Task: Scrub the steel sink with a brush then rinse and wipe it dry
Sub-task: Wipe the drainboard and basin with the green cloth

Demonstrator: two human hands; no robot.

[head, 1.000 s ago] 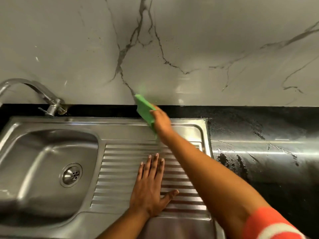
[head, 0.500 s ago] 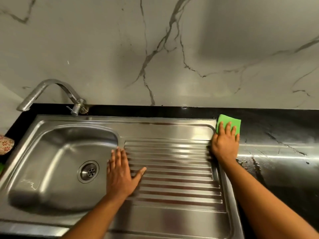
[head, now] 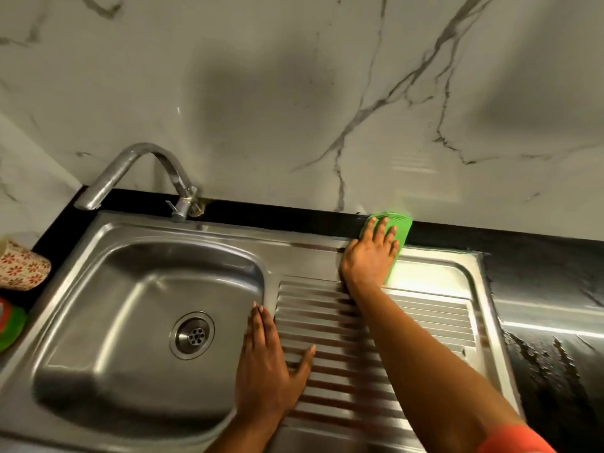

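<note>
Around the steel sink (head: 438, 276) there is a curved tap (head: 137, 168) at the back left, black countertop (head: 549, 289) to the right, and veined marble wall (head: 261, 93) behind. At the far left edge sit two things, both cut off by the frame — a paper cup with red flowers (head: 23, 266), lying tilted, and below it a green-and-orange object (head: 9, 326) too cropped to name.

One basin, one round drain (head: 192, 335), one ribbed drainboard. Two hands: the right hand (head: 371, 256) lies flat, fingers spread, pressing a green cloth (head: 400, 237) onto the sink's back rim where it meets the black ledge. The left hand (head: 266, 364) holds nothing — open and flat on the drainboard's left edge beside the basin.

The right forearm crosses the ribs and hides part of them; the hand covers most of the cloth, whose far edge is blurred. An orange sleeve (head: 513, 441) shows at the bottom.
</note>
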